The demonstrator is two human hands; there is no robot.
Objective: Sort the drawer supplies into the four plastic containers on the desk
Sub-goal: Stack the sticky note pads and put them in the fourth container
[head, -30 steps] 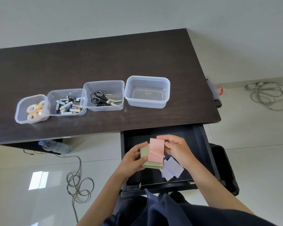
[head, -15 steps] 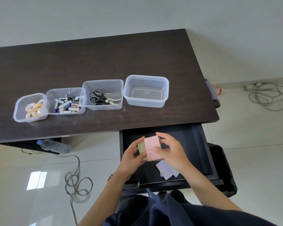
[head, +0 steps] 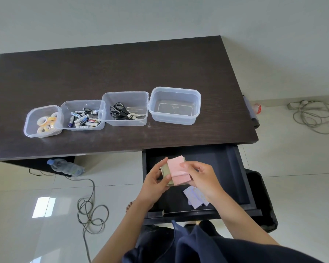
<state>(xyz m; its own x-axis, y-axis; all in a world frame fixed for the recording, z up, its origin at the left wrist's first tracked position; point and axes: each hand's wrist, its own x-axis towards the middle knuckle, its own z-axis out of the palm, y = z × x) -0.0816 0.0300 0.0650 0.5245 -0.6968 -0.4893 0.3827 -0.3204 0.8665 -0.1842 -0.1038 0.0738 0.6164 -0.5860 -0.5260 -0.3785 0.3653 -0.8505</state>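
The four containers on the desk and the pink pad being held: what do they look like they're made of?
The four clear containers look like thin translucent plastic, slightly glossy: contents and the dark desk show through their walls. The pink pad, held in the grip of the left hand and right hand, looks like matte paper sheets, probably sticky notes stacked on a greenish pad; no sheen shows.

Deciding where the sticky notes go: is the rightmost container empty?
Empty: the rightmost container shows only its bare clear bottom, while the other three hold tape, batteries and scissors.
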